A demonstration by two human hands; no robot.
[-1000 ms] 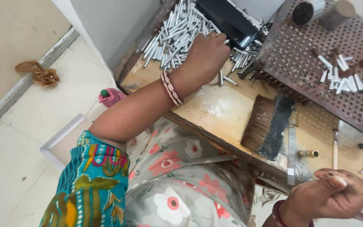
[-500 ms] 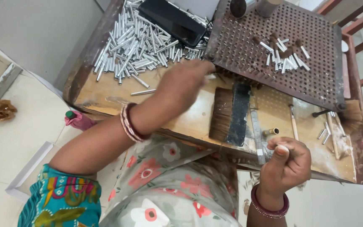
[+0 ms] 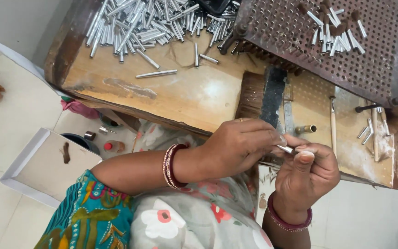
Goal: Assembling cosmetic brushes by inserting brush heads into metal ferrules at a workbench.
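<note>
Head view, looking down: both of my hands meet at the lower middle of the frame, in front of the wooden bench (image 3: 185,99). My left hand (image 3: 238,147) is curled, its fingertips pinching one small metal tube (image 3: 285,149), and my right hand (image 3: 307,173) closes around the tube's other end, thumb laid on top. So the tube sits between the two hands, held off the bench, just below the flat brush (image 3: 261,94).

I judge the step to be working on this single tube — fitting or checking it. The next move would call for a steady pinch and a careful line-up, since the piece is thin.

Counting: one tube in hand; one big heap of tubes (image 3: 148,20) at upper left, too many to number, with four loose ones below it; one perforated metal plate (image 3: 328,41) at upper right carrying a small cluster — I cannot count them exactly; one brass ferrule (image 3: 306,129); one flat brush.
</note>
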